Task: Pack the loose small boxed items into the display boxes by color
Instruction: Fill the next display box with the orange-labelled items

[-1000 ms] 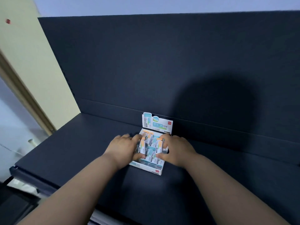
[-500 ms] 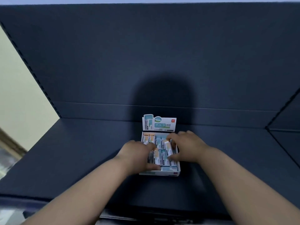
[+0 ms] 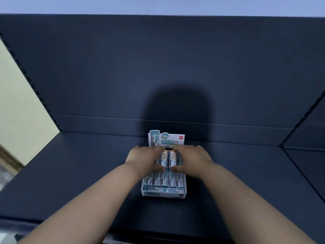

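Display box, white card; left hand and right hand apparently clamped on rear oblong boxed items.

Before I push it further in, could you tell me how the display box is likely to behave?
It should slide rather than tip: the display box sits low and flat on the shelf. Packed with small boxes, it is probably stiff and weighty for its size. Its upright header card looks thin and may bend if pushed there.
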Tool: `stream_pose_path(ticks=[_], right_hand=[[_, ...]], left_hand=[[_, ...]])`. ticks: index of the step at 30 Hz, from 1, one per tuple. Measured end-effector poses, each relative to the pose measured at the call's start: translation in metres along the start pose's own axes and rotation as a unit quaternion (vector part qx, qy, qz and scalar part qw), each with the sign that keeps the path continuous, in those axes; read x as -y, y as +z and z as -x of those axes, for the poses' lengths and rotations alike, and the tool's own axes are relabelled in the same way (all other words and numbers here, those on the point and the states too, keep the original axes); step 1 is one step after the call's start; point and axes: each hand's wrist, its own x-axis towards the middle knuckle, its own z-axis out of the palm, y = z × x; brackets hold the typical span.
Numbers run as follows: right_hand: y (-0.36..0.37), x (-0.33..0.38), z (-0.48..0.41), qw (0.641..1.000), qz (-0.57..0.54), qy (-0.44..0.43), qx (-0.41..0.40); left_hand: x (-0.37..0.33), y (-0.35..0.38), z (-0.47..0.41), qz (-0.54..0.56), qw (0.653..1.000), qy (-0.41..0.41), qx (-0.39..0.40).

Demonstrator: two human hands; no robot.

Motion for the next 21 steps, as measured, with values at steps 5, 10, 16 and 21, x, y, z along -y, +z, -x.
stream_pose_path(ticks=[5, 10, 16, 21], right_hand=[[0.006, -0.003, -0.009, 1.000, 0.001, 0.004, 0.011], [0.009, 0.000, -0.013, 1.000, 0.019, -0.001, 0.020], [0.009, 0.001, -0.014, 0.999, 0.036, 0.004, 0.035], [0.006, 0.004, -0.013, 0.998, 0.041, 0.008, 0.048]], left_hand=[[-0.002, 0.008, -0.007, 0.003, 1.000, 0.002, 0.007], [0.000, 0.013, -0.010, 0.002, 1.000, 0.020, -0.015], [0.001, 0.017, -0.014, -0.011, 0.999, 0.033, -0.024], [0.004, 0.016, -0.012, -0.042, 0.997, 0.062, -0.024]])
